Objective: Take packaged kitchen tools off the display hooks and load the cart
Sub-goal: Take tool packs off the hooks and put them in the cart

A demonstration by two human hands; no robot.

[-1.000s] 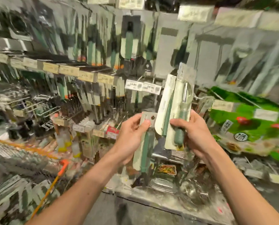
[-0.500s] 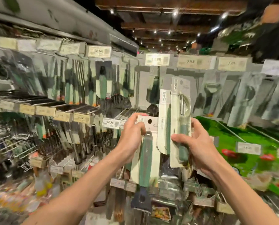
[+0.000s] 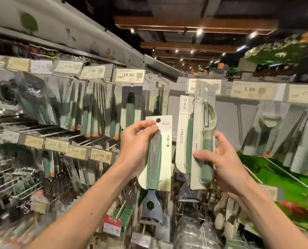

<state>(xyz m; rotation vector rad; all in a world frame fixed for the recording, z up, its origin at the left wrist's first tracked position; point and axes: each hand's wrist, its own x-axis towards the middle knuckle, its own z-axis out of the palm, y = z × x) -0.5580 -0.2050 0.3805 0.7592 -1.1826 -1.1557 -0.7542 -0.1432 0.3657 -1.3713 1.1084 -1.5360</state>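
Two pkgs [image 3: 204,112] R hand [image 3: 228,162]; third pkg [image 3: 165,151] pinched L hand [image 3: 137,144].

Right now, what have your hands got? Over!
Left hand pinches the top of one tool pack. Right hand grips the peeler pack with a second pack behind it. Cart not in view; nothing blocking the hands.

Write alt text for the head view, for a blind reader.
In a shop aisle, the left hand pinches the top of a carded green-handled tool, while the right hand grips two more carded packs, a peeler in front of a second pack. Hooks of packaged tools and price tags fill the wall behind.
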